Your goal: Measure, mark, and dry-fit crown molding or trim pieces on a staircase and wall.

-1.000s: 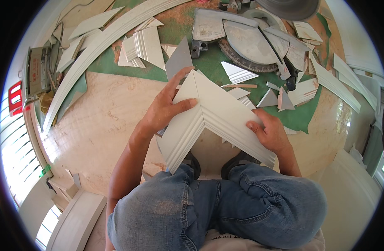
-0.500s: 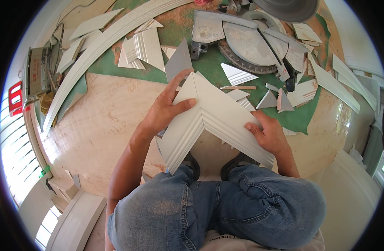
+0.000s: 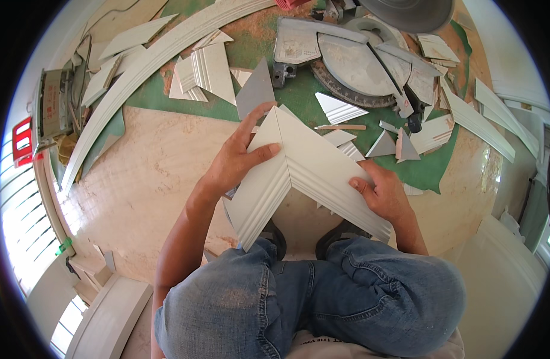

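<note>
Two white moulding pieces meet at a mitred corner in front of me, above my knees, their ridged edges facing me. My left hand (image 3: 242, 152) grips the left moulding piece (image 3: 258, 188) near the joint, thumb on its face and fingers behind the far edge. Closed on the right moulding piece (image 3: 323, 157), my right hand (image 3: 382, 190) has its thumb on top near the outer end. The seam between the pieces runs from the far tip to the inner corner and looks closed. Fingers behind the boards are partly hidden.
Beyond my hands a mitre saw (image 3: 358, 66) stands on a green sheet (image 3: 152, 90) dusted with sawdust. Triangular offcuts (image 3: 341, 109) lie in front of it. A long curved moulding (image 3: 122, 84) sweeps along the left, near a boxy metal machine (image 3: 54, 102). More mouldings (image 3: 481, 122) lie at right.
Both hands keep hold of the joined moulding pieces, which have shifted only very slightly. Nothing has been taken up or let go.
</note>
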`<state>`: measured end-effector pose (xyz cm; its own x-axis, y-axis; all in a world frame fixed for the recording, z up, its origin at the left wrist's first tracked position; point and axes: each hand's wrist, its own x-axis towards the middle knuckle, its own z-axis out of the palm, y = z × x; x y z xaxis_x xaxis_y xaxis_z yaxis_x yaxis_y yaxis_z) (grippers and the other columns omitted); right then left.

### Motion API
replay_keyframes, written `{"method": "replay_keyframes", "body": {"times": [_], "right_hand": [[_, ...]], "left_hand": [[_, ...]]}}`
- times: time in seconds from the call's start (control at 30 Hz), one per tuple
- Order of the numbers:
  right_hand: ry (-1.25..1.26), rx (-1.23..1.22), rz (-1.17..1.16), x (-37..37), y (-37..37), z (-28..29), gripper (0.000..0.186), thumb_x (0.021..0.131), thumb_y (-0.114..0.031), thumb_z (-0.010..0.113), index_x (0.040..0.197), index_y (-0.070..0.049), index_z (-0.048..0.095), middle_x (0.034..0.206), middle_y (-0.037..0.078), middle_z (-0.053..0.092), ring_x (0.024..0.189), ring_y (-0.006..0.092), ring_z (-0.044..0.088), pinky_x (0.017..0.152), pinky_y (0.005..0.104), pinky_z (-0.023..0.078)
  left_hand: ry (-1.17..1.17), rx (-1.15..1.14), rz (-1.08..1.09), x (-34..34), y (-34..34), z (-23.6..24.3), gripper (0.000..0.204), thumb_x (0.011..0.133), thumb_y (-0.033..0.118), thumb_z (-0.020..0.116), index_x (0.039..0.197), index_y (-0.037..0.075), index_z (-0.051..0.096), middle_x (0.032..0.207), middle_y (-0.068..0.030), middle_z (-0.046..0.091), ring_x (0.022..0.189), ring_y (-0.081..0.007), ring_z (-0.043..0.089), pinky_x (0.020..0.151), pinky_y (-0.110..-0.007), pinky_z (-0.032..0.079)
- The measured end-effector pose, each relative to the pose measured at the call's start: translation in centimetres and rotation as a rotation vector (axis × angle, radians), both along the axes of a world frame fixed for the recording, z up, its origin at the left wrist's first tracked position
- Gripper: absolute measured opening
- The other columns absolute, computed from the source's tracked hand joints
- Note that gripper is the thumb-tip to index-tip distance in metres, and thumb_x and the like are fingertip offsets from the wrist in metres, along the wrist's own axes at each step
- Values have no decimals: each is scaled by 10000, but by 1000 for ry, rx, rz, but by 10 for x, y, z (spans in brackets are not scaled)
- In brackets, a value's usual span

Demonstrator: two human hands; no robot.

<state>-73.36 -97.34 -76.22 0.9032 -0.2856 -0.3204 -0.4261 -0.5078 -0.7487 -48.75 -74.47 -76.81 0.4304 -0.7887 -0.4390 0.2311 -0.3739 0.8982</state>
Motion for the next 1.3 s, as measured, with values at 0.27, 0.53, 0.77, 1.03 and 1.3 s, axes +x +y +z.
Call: {"method": "replay_keyframes", "body": {"times": [0.27, 0.53, 0.77, 1.03, 1.3], "right_hand": [[-4, 17, -23, 0, 1, 0, 373, 978, -310, 706, 1162, 11, 658, 941, 272, 717, 859, 441, 714, 750, 452, 551], [27, 2, -6, 1, 2, 4, 372, 976, -311, 708, 1160, 8, 657, 927, 266, 715, 843, 434, 714, 740, 447, 552], [29, 1, 0, 0, 1, 1, 361, 977, -309, 702, 1147, 4, 650, 912, 263, 710, 837, 441, 708, 728, 457, 546], [3, -11, 9, 1, 1, 0, 363, 976, -316, 703, 1143, 3, 655, 914, 263, 710, 839, 441, 708, 727, 462, 549], [-66, -52, 51, -1, -1, -3, 364, 967, -314, 716, 1110, 17, 665, 900, 248, 710, 822, 437, 706, 708, 458, 547]], "left_hand": [[-2, 3, 0, 1, -1, 3, 759, 975, 209, 715, 1620, 117, 326, 1531, -104, 454, 1310, -206, 516, 1121, -338, 400], [64, -8, 36, -3, 0, 0, 725, 995, 201, 688, 1619, 121, 329, 1532, -90, 449, 1334, -197, 485, 1136, -332, 378], [41, 15, 13, -1, 1, -2, 707, 1004, 197, 671, 1618, 128, 328, 1502, -77, 481, 1310, -185, 498, 1131, -331, 379], [-19, -56, 26, -2, 4, -12, 714, 1012, 225, 682, 1621, 130, 319, 1461, -91, 518, 1273, -187, 531, 1100, -331, 417], [14, -11, 27, -7, 5, -12, 723, 1017, 216, 674, 1623, 92, 300, 1402, -118, 571, 1249, -191, 556, 1083, -329, 437]]}}
